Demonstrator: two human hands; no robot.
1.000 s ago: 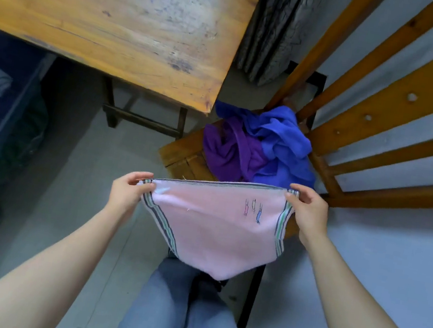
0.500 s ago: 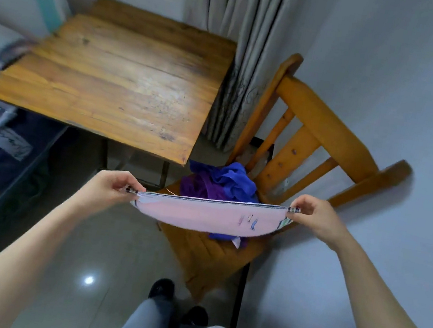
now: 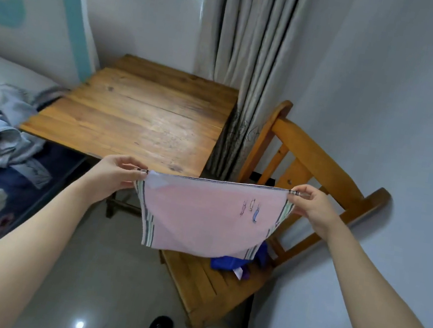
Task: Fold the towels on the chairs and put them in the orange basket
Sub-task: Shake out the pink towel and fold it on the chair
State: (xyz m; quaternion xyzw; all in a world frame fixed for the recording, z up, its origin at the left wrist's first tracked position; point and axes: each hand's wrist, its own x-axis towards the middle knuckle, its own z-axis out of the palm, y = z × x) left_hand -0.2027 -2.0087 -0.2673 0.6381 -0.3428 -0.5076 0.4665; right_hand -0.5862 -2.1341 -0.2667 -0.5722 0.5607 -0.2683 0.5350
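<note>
With the fingers (image 3: 135, 164) of our left hand (image 3: 115, 175) and right hand (image 3: 310, 207) we pinch the top corners of the pink, stripe-edged cloth towel (image 3: 209, 219). We should hold its edge level, then join the corners squarely.

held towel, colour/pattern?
Pink towel with grey-green striped side borders and a small embroidered motif; head view, the only view.

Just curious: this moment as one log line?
left hand: pinches towel corner | right hand: pinches other corner | towel: hangs spread | chair: blue cloth on seat
</note>
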